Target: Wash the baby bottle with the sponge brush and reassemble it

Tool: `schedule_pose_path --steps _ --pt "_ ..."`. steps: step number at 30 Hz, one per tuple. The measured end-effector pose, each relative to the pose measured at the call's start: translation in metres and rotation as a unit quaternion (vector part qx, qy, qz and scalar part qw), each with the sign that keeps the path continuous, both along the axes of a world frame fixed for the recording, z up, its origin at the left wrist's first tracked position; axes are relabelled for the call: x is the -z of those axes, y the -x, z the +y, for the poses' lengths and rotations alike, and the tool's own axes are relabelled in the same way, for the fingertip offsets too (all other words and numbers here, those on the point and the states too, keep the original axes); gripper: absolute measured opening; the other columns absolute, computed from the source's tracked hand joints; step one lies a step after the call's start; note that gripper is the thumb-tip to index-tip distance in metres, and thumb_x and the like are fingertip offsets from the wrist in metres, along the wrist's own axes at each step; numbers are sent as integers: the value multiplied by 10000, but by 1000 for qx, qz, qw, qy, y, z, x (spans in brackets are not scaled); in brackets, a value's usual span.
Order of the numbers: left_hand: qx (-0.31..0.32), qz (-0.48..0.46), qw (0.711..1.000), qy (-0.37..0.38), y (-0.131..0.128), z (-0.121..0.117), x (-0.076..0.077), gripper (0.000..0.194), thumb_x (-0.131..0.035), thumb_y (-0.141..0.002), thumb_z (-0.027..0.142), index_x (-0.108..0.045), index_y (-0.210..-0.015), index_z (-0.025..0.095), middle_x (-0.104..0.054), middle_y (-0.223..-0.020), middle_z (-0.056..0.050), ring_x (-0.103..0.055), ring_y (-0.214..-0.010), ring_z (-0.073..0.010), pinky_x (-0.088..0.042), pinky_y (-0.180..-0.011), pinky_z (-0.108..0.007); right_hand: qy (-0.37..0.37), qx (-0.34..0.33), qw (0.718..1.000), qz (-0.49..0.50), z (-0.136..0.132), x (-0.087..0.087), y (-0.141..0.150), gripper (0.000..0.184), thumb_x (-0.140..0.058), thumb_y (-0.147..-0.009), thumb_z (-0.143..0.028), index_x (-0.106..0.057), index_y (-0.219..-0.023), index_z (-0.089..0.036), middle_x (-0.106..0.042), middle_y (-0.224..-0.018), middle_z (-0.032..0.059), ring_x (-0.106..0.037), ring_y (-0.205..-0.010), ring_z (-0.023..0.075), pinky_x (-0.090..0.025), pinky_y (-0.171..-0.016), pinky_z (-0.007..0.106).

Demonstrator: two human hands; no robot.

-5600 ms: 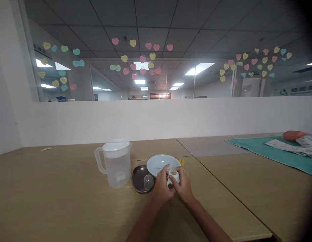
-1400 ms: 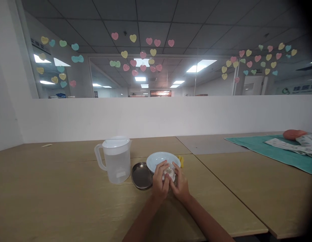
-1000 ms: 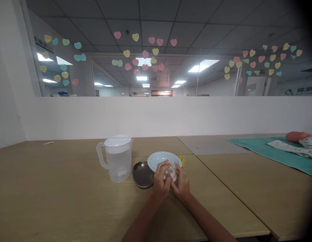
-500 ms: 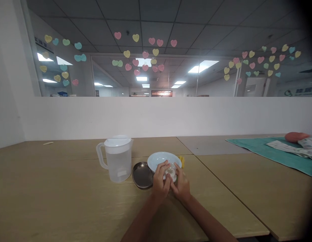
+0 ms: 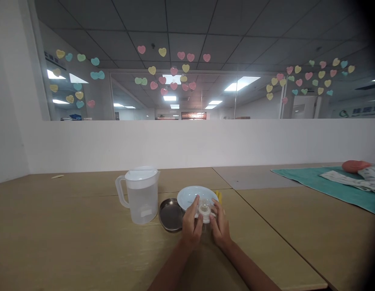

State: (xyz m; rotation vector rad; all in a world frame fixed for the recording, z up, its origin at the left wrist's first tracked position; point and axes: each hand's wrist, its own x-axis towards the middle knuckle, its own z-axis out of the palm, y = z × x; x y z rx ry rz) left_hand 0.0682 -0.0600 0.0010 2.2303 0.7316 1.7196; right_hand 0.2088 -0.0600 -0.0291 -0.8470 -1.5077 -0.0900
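Between my two hands is what looks like a baby bottle (image 5: 204,210), with a clear domed top and a white collar. My left hand (image 5: 191,224) grips it from the left, the thumb near the collar's front. From the right, my right hand (image 5: 220,226) has its fingers curled round the other side. The lower part of the bottle is hard to make out. Just behind it sits a pale blue bowl (image 5: 187,196), partly covered by my fingers. A dark metal tray (image 5: 170,216) lies left of my left hand, against the bowl.
A translucent lidded pitcher (image 5: 142,202) stands left of the metal tray. Something yellow (image 5: 219,197) shows beside the bowl's right rim. At the far right, a green cloth (image 5: 326,186) bears a patterned cloth (image 5: 347,180) and a reddish object (image 5: 355,166). A white wall (image 5: 187,143) runs behind the table.
My hands have spread slightly apart around the bottle, showing more of its collar and domed top. The whole view has shifted down a little. The pitcher, tray and bowl stay in place.
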Motion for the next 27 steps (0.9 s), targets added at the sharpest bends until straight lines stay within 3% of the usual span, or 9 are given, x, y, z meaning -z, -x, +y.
schedule_pose_path --steps 4,9,16,27 --pt "-23 7 1000 1 8 2 -4 649 -438 -878 331 -177 -1453 181 -495 -1356 -123 -481 -1225 -257 -383 -1022 -426 19 -46 998 40 -3 -2 -3 528 -379 -913 -371 -262 -1390 -175 -618 -1123 123 -591 -1052 249 -458 -911 450" --pt "-60 134 989 -25 8 3 -3 901 -597 -687 267 -145 -1458 145 -585 -1223 -136 -566 -1052 -285 -453 -917 -455 39 -88 995 -4 0 -5 -1 451 -449 -883 -417 -436 -1274 -193 -582 -1206 117 -578 -1077 248 -491 -877 381" --pt "-100 141 985 -3 -4 3 6 701 -619 -681 277 -387 -1327 130 -618 -1154 -149 -596 -1028 -276 -500 -879 -438 113 -81 990 27 2 -9 -2 400 -510 -859 -422 -494 -1184 -190 -624 -1125 94 -598 -1019 236 -498 -857 361" --pt "-119 138 982 -59 -10 4 11 731 -622 -701 279 -338 -1357 127 -626 -1113 -152 -604 -990 -275 -516 -854 -437 109 -99 988 52 2 -10 -5 343 -419 -911 -410 -542 -1137 -184 -644 -1077 80 -609 -964 224 -494 -831 346"
